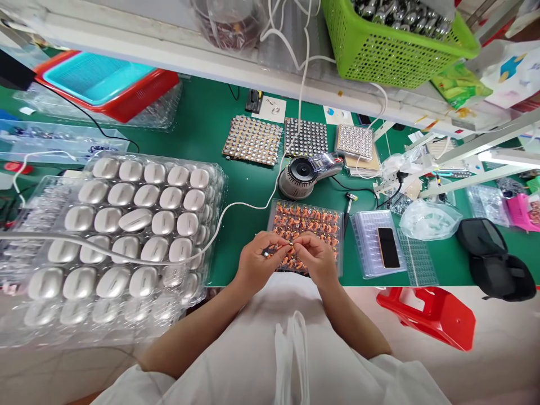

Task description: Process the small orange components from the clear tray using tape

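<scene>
My left hand (262, 257) and my right hand (316, 256) meet over a clear tray (341, 225) filled with rows of small orange parts (310, 212). The fingertips of both hands are pinched together around one tiny piece, too small to name. A small shiny bit shows by the left fingers. Just beyond the tray stands a round grey-black device (297, 177) with a clear-topped arm to its right. To the tray's right lies a small hammer-like tool (348, 207) with a dark handle.
Stacked clear trays of silvery oval cases (126, 219) fill the left, a white cable (240, 203) running across them. Trays of small round metal parts (253, 139) lie at the back. A phone (388, 247) rests on clear trays at right. Overhead is a shelf with a green basket (392, 56).
</scene>
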